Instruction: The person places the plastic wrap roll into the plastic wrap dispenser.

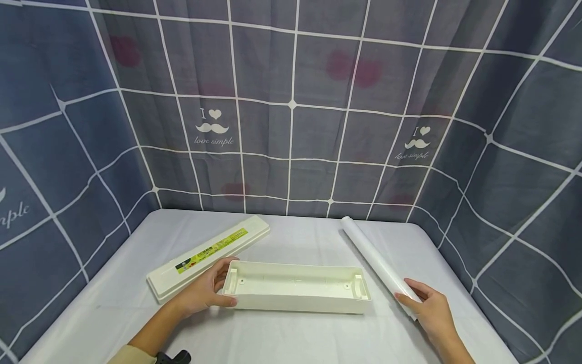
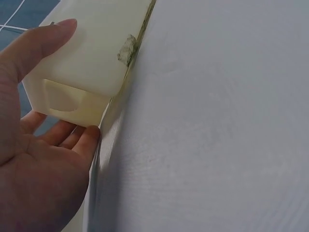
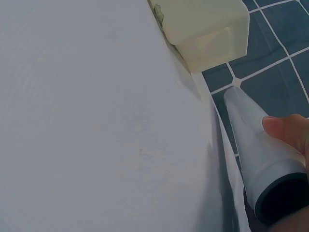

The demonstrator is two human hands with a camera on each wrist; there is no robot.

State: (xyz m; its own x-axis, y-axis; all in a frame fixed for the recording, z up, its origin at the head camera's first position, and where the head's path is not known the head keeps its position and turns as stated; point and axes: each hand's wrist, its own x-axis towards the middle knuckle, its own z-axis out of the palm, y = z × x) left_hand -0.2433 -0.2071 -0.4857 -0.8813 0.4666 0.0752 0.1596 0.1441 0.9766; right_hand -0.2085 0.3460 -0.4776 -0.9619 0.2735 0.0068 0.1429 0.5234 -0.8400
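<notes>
A long cream plastic box (image 1: 300, 303) sits in the middle of the table with its hollow side up. My left hand (image 1: 202, 290) holds its left end, thumb on the front wall and fingers round the end. In the left wrist view, greyish residue clings to the box (image 2: 91, 53) along its lower edge. To the right, a white roll of film (image 1: 370, 250) lies slantwise. My right hand (image 1: 429, 306) grips the roll near its close end, thumb on top. The right wrist view shows the dark hollow core at the end of the roll (image 3: 256, 145).
A cream lid (image 1: 247, 227) with a green and yellow label (image 1: 211, 250) lies slanted behind my left hand, left of the box. White cloth covers the table (image 1: 295, 338). A dark checked curtain (image 1: 263, 126) surrounds its back and sides.
</notes>
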